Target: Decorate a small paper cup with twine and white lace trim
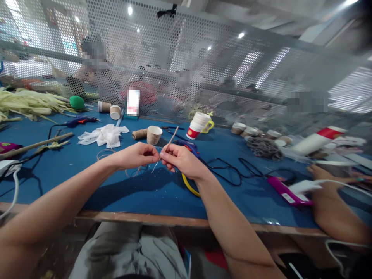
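My left hand point(145, 155) and my right hand point(178, 158) meet above the blue table, fingertips pinched together on a thin brown strand of twine point(174, 134). One end sticks up above my right hand, and a pale thin end hangs below the fingers. Loose loops of twine point(132, 173) lie on the table under my left hand. Just behind the hands stand a small twine-covered cup point(154, 135) and, on its side, a roll of twine point(140, 134). A yellow ring-shaped piece point(190, 187) is partly hidden by my right wrist.
Crumpled white tissue point(103, 135) and a blue glue gun point(80, 121) lie left; another glue gun point(188, 146) lies behind my right hand. Stacked paper cups point(198, 124), a purple power strip point(287, 192) and another person's arm point(334, 209) are right. A perforated metal screen point(186, 58) rises behind.
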{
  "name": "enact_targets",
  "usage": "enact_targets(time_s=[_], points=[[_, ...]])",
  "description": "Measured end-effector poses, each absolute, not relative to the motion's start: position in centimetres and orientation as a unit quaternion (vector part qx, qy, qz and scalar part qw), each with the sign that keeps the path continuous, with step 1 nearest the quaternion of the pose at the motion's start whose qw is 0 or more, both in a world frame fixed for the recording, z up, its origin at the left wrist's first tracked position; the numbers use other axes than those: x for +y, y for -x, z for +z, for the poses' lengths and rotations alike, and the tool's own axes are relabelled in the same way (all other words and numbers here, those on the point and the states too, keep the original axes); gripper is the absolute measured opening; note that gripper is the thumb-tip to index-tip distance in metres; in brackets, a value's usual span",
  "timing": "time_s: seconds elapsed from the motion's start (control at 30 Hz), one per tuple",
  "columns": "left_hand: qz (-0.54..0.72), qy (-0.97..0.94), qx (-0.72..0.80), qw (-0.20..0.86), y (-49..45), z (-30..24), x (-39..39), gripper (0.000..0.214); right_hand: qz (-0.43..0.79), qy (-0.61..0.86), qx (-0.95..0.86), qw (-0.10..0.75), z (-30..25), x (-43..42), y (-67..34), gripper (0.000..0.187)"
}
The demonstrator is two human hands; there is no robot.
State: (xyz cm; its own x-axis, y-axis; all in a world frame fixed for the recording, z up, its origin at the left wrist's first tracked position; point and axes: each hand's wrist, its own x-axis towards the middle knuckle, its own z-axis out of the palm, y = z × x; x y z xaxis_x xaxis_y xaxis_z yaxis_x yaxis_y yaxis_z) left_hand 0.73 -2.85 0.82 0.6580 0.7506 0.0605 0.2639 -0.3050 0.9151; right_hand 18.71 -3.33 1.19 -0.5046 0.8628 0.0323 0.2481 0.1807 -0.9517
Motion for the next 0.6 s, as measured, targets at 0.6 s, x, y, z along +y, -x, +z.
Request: enact_targets(time_s=[0.6], points=[[0.221, -0.82, 0.318, 0.423, -0.12, 1.71, -3.02, 0.014, 0.542, 0.365, -0.703, 0.281, 1.44, -3.52, -18.97, 0.017]])
